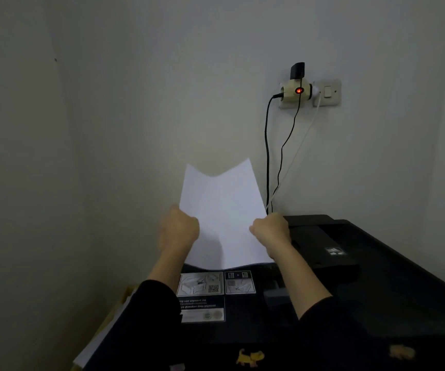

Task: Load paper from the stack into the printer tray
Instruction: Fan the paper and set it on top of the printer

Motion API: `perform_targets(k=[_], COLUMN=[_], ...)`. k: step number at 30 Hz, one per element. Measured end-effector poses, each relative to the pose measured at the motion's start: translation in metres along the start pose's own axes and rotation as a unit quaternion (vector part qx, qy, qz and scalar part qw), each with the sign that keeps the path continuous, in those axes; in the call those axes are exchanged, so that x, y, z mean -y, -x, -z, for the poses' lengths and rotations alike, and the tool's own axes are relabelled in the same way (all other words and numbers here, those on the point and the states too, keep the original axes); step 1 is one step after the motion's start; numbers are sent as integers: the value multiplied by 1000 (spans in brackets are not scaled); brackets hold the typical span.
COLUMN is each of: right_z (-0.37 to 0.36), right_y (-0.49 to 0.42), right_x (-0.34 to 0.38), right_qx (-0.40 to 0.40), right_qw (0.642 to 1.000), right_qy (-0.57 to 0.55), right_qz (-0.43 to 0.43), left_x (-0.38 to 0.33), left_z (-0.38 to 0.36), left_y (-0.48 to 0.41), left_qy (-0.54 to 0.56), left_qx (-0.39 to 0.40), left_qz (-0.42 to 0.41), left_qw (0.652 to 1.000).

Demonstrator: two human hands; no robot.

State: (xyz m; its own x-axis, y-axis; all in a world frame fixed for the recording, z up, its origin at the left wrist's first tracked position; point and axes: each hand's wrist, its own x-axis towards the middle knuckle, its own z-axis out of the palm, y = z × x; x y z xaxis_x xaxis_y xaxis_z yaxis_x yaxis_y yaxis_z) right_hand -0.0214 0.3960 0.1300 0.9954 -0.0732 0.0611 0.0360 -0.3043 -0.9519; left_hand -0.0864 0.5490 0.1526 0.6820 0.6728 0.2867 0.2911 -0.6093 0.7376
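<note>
A white sheaf of paper (222, 210) stands nearly upright over the back of the black printer (350, 277), its top edge sagging in the middle. My left hand (180, 227) grips its left edge and my right hand (271, 227) grips its right edge. The paper's lower edge sits at the printer's rear slot, just above the instruction stickers (202, 285). Whether it rests inside the tray I cannot tell. More white paper (101, 338) lies at the lower left beside the printer.
A wall socket with an adapter and red light (299, 90) is on the back wall, with black and white cables (267, 156) hanging down behind the printer. A side wall stands close on the left. Something yellow (125, 295) edges the paper at lower left.
</note>
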Motion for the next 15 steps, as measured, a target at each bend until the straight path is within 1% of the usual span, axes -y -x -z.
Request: perform_targets(k=[3,6,8,11,13,15], right_z=[-1,-5,-6,-8,-9,-9], right_y=[8,13,19,26,32,37], right_x=[-7,-15,-17,-20,-18,-16], right_qx=[44,77,92,81,66,37], right_qw=[997,987,978,965,954,936], right_qy=[62,136,185,247,292,349], right_qz=[-30,-33,-25,-21,-5,10], left_x=[7,18,25,30,30,30], left_z=[4,0,-5,-11,-14,-15], left_y=[9,17,21,25,27,30], left_qy=[-80,-145,-171,-202,-259,-335], left_qx=[64,118,138,136,114,97], left_qz=[13,16,20,36,31,27], left_qw=[995,982,975,969,959,937])
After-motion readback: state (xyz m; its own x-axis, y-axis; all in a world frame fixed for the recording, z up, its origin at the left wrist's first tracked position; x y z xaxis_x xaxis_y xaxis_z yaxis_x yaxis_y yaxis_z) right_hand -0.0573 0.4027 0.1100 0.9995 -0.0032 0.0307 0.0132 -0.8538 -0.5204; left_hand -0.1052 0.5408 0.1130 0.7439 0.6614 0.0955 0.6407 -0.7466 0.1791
